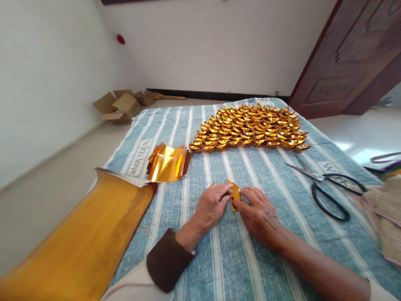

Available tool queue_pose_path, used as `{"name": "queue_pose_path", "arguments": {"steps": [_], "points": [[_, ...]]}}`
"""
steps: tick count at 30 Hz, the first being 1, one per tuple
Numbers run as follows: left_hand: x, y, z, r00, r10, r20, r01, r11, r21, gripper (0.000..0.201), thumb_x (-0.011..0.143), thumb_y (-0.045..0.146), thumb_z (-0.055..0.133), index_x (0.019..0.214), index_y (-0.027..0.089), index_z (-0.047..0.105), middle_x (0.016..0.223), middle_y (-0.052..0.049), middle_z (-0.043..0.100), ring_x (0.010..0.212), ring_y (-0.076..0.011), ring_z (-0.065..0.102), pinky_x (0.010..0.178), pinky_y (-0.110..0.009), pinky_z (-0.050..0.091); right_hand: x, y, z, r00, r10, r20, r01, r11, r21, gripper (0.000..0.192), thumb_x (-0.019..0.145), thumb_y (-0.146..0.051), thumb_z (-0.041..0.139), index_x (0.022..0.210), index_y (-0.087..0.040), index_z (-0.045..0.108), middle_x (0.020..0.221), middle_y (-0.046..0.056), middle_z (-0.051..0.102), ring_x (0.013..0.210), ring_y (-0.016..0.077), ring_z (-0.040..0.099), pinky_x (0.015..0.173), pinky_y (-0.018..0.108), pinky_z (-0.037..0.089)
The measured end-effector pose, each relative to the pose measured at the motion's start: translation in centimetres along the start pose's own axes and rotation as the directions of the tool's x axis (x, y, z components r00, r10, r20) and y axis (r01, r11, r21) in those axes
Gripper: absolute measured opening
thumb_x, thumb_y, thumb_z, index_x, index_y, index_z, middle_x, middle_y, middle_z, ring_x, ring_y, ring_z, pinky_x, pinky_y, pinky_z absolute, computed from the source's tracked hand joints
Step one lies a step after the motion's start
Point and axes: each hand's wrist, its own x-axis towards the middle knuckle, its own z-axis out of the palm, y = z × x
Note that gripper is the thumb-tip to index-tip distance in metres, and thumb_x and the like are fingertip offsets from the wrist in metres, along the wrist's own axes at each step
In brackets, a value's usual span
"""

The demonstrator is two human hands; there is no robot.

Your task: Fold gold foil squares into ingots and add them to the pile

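Both hands pinch one small piece of gold foil paper [235,195] between them: the left hand [210,207] closes thumb and forefinger on its left edge, and the right hand [258,212] closes its fingertips on the right edge, with the piece held low over the blue-and-white striped cloth [257,259] in front of the person. It looks partly folded, though the creases are too small and shiny here to read with any certainty. Further back on the cloth lie tight rows of finished gold paper ingots [250,126], well apart from the hands. To the left, a loose stack of curled gold foil sheets [168,164] sits just beside the end of a long, bowed pad of yellow-backed paper [94,234]. A pair of black-handled scissors [326,184] lies open on the right, near the right hand but not touching it. The foil seems thin and springy, so a fold pressed off-line would likely stay as a wrong crease, and too hard a pinch could tear an edge. A slack hold could let the piece spring open. A wide sweep of the right forearm might catch the scissors, and a reach forward could scatter the front row of ingots.
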Motion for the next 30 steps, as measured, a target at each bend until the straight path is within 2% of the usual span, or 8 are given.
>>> {"name": "queue_pose_path", "arguments": {"steps": [7, 13, 19, 24, 30], "points": [[-0.19, -0.41, 0.06, 1.000, 0.014, -0.012, -0.014, 1.000, 0.006, 0.033, 0.084, 0.007, 0.054, 0.111, 0.022, 0.063, 0.098, -0.002, 0.071, 0.095, -0.0181, 0.064, 0.089, -0.038, 0.053, 0.10, 0.00, -0.10, 1.000, 0.003, 0.013, -0.003, 1.000, 0.003, 0.027, 0.091, -0.012, 0.043, 0.096, -0.022, 0.067, 0.098, 0.010, 0.061, 0.096, 0.0253, 0.053, 0.084, 0.042, 0.046], [-0.36, -0.58, 0.07, 0.997, 0.070, -0.025, -0.069, 0.996, 0.051, 0.033, 0.084, 0.006, 0.053, 0.111, 0.022, 0.064, 0.100, -0.003, 0.071, 0.099, -0.0190, 0.064, 0.090, -0.040, 0.054, 0.09, 0.08, -0.05, 1.000, 0.002, 0.010, -0.002, 1.000, 0.007, 0.027, 0.092, -0.012, 0.043, 0.095, -0.021, 0.067, 0.097, 0.010, 0.061, 0.096, 0.0250, 0.053, 0.084, 0.042, 0.045], [-0.48, -0.48, -0.01, 0.992, 0.127, 0.010, -0.127, 0.984, 0.121, 0.030, 0.088, 0.010, 0.051, 0.113, 0.020, 0.064, 0.106, -0.006, 0.070, 0.101, -0.0201, 0.063, 0.090, -0.041, 0.053, 0.18, 0.02, -0.17, 1.000, -0.006, 0.022, 0.006, 1.000, 0.012, 0.026, 0.092, -0.012, 0.043, 0.096, -0.020, 0.068, 0.097, 0.011, 0.061, 0.096, 0.0254, 0.053, 0.083, 0.042, 0.046], [-0.42, -0.60, 0.11, 0.985, 0.173, 0.013, -0.173, 0.971, 0.166, 0.027, 0.093, 0.017, 0.047, 0.112, 0.020, 0.065, 0.103, -0.007, 0.072, 0.101, -0.0204, 0.064, 0.089, -0.041, 0.054, 0.13, 0.04, 0.00, 1.000, -0.006, -0.005, 0.006, 1.000, 0.006, 0.027, 0.093, -0.012, 0.042, 0.097, -0.021, 0.067, 0.098, 0.010, 0.061, 0.098, 0.0249, 0.052, 0.085, 0.042, 0.045], [-0.34, -0.54, 0.17, 0.982, 0.190, 0.018, -0.191, 0.967, 0.170, 0.025, 0.091, 0.017, 0.050, 0.111, 0.019, 0.065, 0.102, -0.007, 0.072, 0.101, -0.0215, 0.064, 0.088, -0.042, 0.053, 0.05, 0.12, 0.12, 1.000, -0.004, -0.002, 0.004, 1.000, 0.013, 0.028, 0.094, -0.013, 0.040, 0.098, -0.021, 0.067, 0.100, 0.010, 0.061, 0.099, 0.0247, 0.053, 0.085, 0.043, 0.045]]}}
